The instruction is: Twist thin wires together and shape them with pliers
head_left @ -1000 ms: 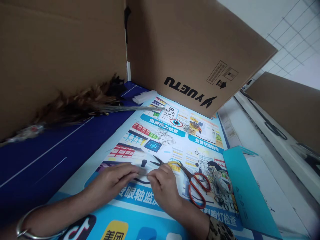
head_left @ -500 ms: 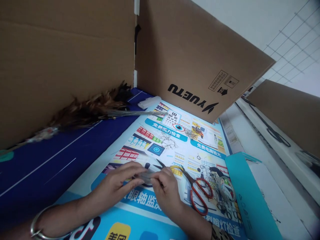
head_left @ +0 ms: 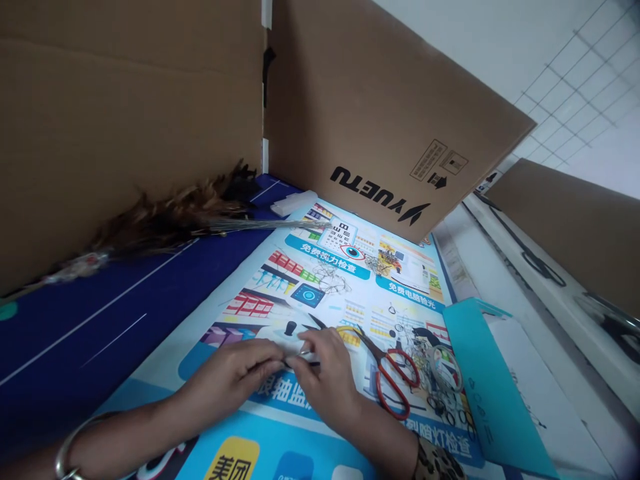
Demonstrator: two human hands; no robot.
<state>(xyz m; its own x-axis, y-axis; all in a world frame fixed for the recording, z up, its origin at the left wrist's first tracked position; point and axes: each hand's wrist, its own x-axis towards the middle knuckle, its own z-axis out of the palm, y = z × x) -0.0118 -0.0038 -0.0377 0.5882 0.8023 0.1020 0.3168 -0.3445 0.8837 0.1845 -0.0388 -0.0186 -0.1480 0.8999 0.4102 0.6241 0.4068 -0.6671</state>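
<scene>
My left hand point(head_left: 245, 370) and my right hand point(head_left: 327, 377) meet fingertip to fingertip low over the printed sheet. Both are closed in a pinch around something small and thin, mostly covered by the fingers. A glint of silver shows at the right fingers. Just beyond the right hand a dark pointed tool tip point(head_left: 318, 322) sticks out; its remainder is hidden. To that hand's right lie red-handled scissors point(head_left: 399, 380), with a yellow curved piece point(head_left: 347, 331) by their blades.
Tangled wire and small rings point(head_left: 440, 380) lie right of the scissors, beside a teal box point(head_left: 493, 393). Thin wire stems point(head_left: 280, 225) and brown feathers point(head_left: 170, 217) lie behind to the left. Cardboard panels point(head_left: 350, 100) stand behind the printed sheet point(head_left: 280, 413).
The fingertips have drawn closer together, and the grey piece that showed between them is now mostly covered. The whole view has shifted slightly.
</scene>
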